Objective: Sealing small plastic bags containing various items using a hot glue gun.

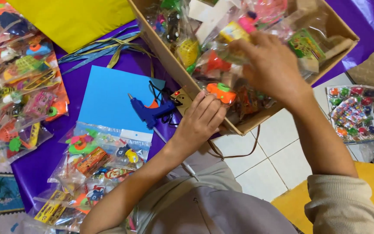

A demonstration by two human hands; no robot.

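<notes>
I am seeing the right hand (270,65) reaching into the cardboard box (166,51), and its fingers are curling around a clear toy packet (221,56) that is lying on top of the other packets inside. The left hand (201,121) is resting at the near wall of the box; its fingers are lying loose and straight, touching an orange and green toy (220,92) in a packet there, not clenching it. A blue glue gun (150,110) is lying just beside this hand on the purple sheet (40,164), partly over a blue card (109,97).
</notes>
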